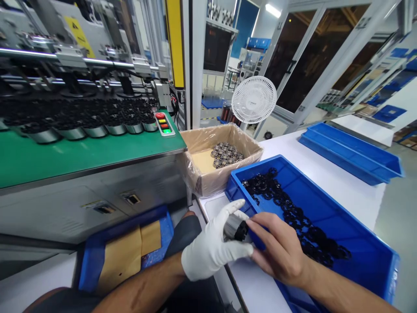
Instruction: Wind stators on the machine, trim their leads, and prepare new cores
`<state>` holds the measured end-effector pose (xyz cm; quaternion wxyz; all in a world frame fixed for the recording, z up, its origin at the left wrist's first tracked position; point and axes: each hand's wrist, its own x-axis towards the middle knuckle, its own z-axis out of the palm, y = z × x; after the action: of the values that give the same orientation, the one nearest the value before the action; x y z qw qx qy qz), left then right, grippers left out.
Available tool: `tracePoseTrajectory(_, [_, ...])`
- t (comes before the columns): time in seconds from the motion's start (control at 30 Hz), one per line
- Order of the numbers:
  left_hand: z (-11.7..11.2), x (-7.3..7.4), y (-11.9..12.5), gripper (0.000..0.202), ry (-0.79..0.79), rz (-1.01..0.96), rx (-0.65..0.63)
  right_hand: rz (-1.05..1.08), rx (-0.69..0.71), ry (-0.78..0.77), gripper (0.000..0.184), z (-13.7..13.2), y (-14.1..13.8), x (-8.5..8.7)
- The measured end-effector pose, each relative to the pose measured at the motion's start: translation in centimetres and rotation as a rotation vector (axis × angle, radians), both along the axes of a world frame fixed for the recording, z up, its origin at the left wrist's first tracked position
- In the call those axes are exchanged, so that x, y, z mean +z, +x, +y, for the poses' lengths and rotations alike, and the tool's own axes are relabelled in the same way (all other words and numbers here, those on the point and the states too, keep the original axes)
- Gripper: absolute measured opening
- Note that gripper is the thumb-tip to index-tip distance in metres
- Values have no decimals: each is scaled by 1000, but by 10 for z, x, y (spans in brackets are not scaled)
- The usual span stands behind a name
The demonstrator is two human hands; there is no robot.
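Note:
My left hand [211, 245], in a white glove, wraps its fingers and thumb around a stator core [232, 226], a short silvery metal cylinder. The core lies tilted in the glove, with a black slotted plastic end cap [241, 231] facing right. My bare right hand [282, 248] presses its fingertips against that cap at its right edge. Part of the cap is hidden behind these fingers. Just beyond both hands stands a blue bin [339, 208] with many loose black plastic end caps [293, 213] spread along it.
A plastic-lined cardboard box [208, 182] holds metallic parts [226, 154]. To the left, rows of cores with black tops [94, 130] stand on a green bench [97, 154] beside a button panel [164, 124]. Blue trays [352, 152] lie on the white table [286, 148]. Behind is a fan [254, 100].

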<state>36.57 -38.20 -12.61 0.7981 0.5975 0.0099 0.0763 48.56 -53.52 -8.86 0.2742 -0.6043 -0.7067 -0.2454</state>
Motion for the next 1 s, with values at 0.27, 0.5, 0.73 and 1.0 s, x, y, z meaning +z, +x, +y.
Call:
tracePoseTrajectory(0.27, [-4,2,1,98,-54,17,-28,-64,1,-19,38,-1,-3,0])
tracePoseTrajectory(0.5, [-3,4,0,87,62,-2,0,-110,12,-16,33,-1,-2,2])
tracePoseTrajectory(0.73, [0,3,0,70,91,64,57,-88,-25,-35,35,5,-6,1])
tracePoseTrajectory(1.0, [0,-15,6,57,296,76,187,-24,-93,-24,40,13,-5,-11])
